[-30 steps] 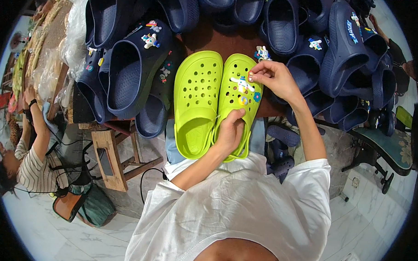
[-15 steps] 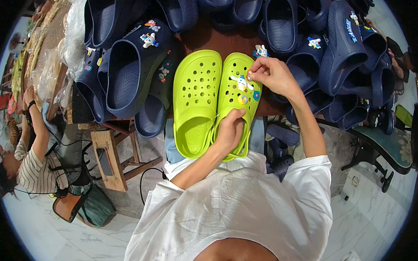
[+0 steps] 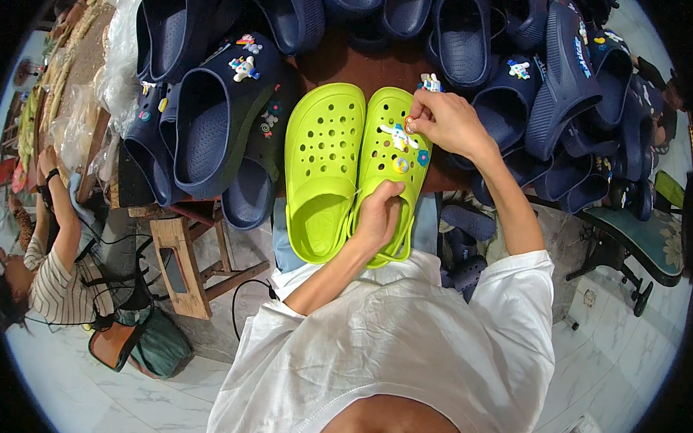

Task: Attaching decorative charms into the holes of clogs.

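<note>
Two lime-green clogs stand side by side before me, toes pointing away. The left clog [image 3: 323,158] has bare holes on its top. On the right clog [image 3: 379,114] sit a white character charm [image 3: 400,137], a blue flower charm [image 3: 423,158] and a yellow ring-shaped charm [image 3: 400,166]. My left hand [image 3: 380,216] grips the right clog at its foot opening, the thumb lying over the upper edge. With thumb and forefinger, my right hand [image 3: 447,124] pinches a small red-rimmed shoe charm [image 3: 409,125] against the clog's right side, beside the white charm.
Navy clogs [image 3: 204,127] crowd the brown table at left, back and right, several with charms. A wooden stool [image 3: 180,268] stands lower left. Another person [image 3: 59,260] sits at far left. A dark green chair [image 3: 639,242] is at right.
My right hand has moved slightly left, bringing the pinched charm onto the right clog's surface. My left hand keeps its grip, and the clogs have barely shifted.
</note>
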Demonstrator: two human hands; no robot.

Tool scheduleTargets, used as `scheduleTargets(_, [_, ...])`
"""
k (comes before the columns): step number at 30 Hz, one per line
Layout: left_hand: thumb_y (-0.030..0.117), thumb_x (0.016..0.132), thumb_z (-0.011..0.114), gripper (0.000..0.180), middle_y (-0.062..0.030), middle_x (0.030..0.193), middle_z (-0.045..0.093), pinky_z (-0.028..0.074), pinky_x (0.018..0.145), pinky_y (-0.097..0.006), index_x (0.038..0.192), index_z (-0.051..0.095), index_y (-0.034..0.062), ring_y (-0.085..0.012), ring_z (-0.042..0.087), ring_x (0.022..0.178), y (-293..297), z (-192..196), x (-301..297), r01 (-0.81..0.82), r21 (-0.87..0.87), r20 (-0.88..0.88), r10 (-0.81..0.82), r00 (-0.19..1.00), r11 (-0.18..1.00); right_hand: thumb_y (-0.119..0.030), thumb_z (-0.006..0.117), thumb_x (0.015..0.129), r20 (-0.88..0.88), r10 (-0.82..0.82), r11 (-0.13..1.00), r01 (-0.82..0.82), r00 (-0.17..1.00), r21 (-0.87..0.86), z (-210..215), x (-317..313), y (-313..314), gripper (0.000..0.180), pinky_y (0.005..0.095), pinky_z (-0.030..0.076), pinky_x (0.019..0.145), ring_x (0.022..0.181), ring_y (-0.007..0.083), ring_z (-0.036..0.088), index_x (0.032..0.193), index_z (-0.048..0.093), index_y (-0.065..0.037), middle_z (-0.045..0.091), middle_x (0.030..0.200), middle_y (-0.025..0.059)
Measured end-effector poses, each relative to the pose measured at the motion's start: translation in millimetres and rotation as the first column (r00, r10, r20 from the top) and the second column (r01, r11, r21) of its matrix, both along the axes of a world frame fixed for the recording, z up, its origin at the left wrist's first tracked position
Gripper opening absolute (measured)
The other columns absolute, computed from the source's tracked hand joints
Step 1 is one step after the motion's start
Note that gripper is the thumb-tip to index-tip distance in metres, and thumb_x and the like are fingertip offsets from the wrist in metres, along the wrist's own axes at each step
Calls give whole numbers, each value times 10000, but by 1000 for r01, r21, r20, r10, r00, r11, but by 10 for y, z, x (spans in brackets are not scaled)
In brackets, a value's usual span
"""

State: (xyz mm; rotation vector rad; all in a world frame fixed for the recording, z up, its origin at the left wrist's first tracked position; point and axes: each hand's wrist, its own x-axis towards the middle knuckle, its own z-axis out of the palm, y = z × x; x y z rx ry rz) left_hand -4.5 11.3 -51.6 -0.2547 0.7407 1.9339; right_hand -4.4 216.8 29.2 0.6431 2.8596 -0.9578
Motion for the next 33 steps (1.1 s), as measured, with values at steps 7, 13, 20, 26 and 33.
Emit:
scheduleTargets(7, [23,786,585,326,-55,1066,623,427,927,-358,1111,585,15,-189,572,1001,37,82,-27,-12,19,62,11,998,1000,-186,744,784,-35,16,1000,-16,999,-5,-8,7,-7,180,391,509,670,720,270,669,841,655,-40,680,751,99])
scheduleTargets(13, [-28,745,566,264,-18,974,620,421,888,-316,998,621,22,-146,564,924,140,96,-63,-44,71,128,34,991,997,-151,774,766,-36,6,986,-12,999,-166,-130,8,124,200,334,504,625,657,206,656,835,666,2,672,719,110])
scheduleTargets(20, [-26,733,521,342,-105,1053,648,443,955,-392,1066,600,-30,-242,599,1023,54,-144,-53,-30,156,122,11,993,987,-195,802,722,93,37,999,-39,995,17,-19,-128,110,213,359,511,655,678,244,672,791,684,-31,683,716,106])
scheduleTargets(26, [-26,735,522,299,-94,1006,646,461,920,-392,1021,609,-19,-234,607,962,-56,-564,-63,52,413,115,-109,987,909,-181,776,722,119,103,967,-128,987,219,31,-184,-2,177,416,516,693,766,309,679,780,662,-59,690,757,109])
scheduleTargets(33, [-10,740,536,279,-96,1012,648,440,957,-394,1005,620,-15,-234,597,999,68,-237,-30,-58,96,95,49,994,994,-134,747,760,25,68,976,-72,997,204,-27,-72,-18,144,390,518,684,747,271,680,825,653,-46,682,757,113])
